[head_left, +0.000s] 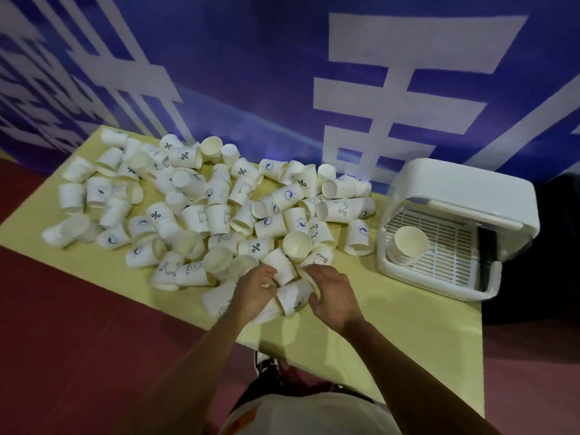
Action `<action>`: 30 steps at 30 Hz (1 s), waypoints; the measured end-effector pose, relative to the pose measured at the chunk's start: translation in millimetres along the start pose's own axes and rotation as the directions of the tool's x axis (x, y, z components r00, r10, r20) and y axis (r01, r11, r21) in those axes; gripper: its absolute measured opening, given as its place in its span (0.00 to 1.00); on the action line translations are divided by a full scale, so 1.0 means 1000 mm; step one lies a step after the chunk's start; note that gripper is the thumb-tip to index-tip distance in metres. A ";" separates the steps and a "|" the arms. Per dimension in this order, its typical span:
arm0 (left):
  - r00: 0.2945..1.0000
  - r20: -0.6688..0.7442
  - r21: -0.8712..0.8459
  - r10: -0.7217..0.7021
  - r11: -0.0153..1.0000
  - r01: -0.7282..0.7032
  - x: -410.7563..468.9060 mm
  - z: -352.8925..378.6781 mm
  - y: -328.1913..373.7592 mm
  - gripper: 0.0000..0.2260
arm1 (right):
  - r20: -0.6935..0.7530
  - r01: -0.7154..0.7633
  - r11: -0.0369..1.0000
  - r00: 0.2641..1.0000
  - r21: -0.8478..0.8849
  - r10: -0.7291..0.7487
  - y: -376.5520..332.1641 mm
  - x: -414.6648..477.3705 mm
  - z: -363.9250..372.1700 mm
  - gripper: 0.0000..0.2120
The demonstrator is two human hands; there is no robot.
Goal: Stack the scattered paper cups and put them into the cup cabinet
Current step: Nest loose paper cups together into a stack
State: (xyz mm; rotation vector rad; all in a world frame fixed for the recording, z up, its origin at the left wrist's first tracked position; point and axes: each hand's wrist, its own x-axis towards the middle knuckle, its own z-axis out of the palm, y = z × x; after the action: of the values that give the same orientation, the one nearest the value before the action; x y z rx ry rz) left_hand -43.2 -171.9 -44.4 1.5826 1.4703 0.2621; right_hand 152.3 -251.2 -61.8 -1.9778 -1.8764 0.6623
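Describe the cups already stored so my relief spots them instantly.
Start at the white cup cabinet at the right end of the yellow table. Inside its open front, at the left of the slatted tray, sits a nested stack of paper cups, mouth toward the camera. It alone is inside; the other cups lie scattered outside.

You're in some event booth or hall: huge blue banner (pixel 251 73) with white characters right behind the yellow table (pixel 408 324), red floor (pixel 62 340) around it.
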 end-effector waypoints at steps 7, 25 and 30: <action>0.996 0.091 0.169 0.026 0.985 -0.041 -0.013 -0.010 -0.025 0.24 | 0.121 0.040 0.998 0.992 -0.057 -0.033 -0.018 0.010 0.028 0.31; 0.897 0.336 0.491 0.287 0.759 -0.427 0.007 0.007 -0.052 0.43 | 0.112 -0.051 0.986 0.991 -0.159 0.070 -0.008 -0.009 0.043 0.28; 0.891 0.333 0.534 0.309 0.717 -0.448 0.012 0.012 -0.054 0.45 | 0.053 -0.117 0.987 0.991 -0.114 0.123 0.001 -0.016 0.022 0.28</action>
State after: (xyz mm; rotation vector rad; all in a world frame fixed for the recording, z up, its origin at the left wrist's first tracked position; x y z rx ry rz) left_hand -68.5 -175.3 -95.3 2.3568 1.0795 -0.1773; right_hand 141.1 -268.8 -79.3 -2.1783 -1.8775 0.6702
